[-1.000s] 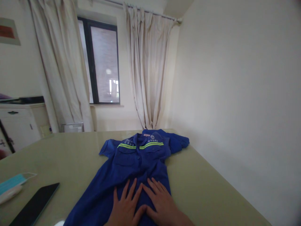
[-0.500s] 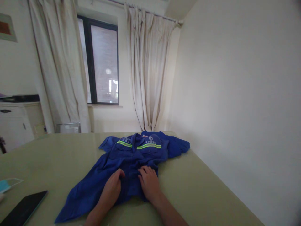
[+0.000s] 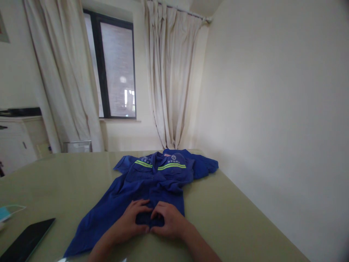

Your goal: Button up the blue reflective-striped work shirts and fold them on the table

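Observation:
A blue short-sleeved work shirt (image 3: 166, 174) with yellow-green and silver stripes lies front up, its collar away from me. Both my hands rest at its lower front, near the hem. My left hand (image 3: 131, 220) curves in a C, its fingers on the cloth and its thumb apart from them. Opposite it, my right hand (image 3: 171, 220) has bent fingers, with a gap to the thumb. The two thumb tips nearly meet at the hem, and blue cloth shows between the hands. The undersides of the fingertips are hidden.
Another piece of blue clothing (image 3: 207, 164) lies behind the shirt's right side. On the left of the greenish table (image 3: 73, 182) are a dark flat tablet-like device (image 3: 27, 240) and a light-blue face mask (image 3: 4, 213). A wall (image 3: 272, 127) runs along the right edge.
My hands have come together and nearer to me, down to the hem. The left has gone from a pinch to a wide curve. The cloth under my right hand lies flatter.

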Demonstrator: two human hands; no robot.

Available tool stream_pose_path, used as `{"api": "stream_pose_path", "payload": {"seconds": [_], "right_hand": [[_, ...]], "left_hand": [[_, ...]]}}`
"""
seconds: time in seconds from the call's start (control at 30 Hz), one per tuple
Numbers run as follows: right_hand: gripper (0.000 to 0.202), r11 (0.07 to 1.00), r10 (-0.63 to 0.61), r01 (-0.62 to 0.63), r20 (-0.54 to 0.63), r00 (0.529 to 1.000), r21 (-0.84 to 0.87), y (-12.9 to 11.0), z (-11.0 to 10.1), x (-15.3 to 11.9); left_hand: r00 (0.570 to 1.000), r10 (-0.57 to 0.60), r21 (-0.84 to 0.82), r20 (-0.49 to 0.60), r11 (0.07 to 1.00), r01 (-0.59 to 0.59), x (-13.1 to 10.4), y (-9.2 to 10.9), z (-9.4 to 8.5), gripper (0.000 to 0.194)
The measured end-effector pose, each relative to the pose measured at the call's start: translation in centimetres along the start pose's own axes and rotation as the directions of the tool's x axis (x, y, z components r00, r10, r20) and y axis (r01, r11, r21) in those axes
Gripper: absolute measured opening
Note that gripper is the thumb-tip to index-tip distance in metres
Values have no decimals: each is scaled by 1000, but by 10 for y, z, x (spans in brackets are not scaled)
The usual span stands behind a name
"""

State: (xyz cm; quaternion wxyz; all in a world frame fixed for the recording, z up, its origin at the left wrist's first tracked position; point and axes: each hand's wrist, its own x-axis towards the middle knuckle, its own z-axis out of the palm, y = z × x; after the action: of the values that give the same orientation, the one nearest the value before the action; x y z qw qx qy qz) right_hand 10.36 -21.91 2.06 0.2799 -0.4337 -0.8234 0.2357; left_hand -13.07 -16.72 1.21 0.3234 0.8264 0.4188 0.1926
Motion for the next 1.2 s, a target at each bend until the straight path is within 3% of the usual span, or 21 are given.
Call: {"api": "stream_pose_path", "payload": {"seconds": [0.07,0.13,0.27,0.4,0.53,0.63,0.7,0.8,0.9,1.03,1.2], "right_hand": [[39,998,-20,19,25,999,53,1,-3,0],[49,994,-19,13,54,998,110,0,-6,-1],[48,992,40,-38,-16,999,122,-1,-2,-2],[37,980,87,-55,-165,983,190,3,7,0],[17,893,265,-105,-323,909,438,13,7,7],[21,786,380,-61,-402,833,615,22,4,11],[30,716,421,-14,-415,806,698,26,4,14],[39,673,448,35,-445,775,739,29,7,16],[39,700,447,43,-485,751,712,28,12,17],[39,726,435,-17,-440,786,687,22,18,17],[37,733,367,-34,-353,861,680,13,18,13]], "left_hand": [[995,0,-51,-101,999,-5,4,-7,5,32],[985,-2,-99,-173,995,-15,7,-11,9,23],[971,-23,-124,-237,992,-7,13,-14,15,24],[959,19,-31,-284,999,-29,16,-15,21,27],[944,167,99,-284,985,-145,13,-12,27,27],[912,234,148,-338,970,-194,8,-2,32,30],[911,248,135,-329,967,-215,6,8,35,25],[917,286,114,-277,958,-264,6,20,38,26],[899,337,176,-278,938,-297,7,25,41,24],[882,331,226,-335,937,-266,10,24,47,16],[898,265,47,-352,963,-265,11,21,50,15]]}}
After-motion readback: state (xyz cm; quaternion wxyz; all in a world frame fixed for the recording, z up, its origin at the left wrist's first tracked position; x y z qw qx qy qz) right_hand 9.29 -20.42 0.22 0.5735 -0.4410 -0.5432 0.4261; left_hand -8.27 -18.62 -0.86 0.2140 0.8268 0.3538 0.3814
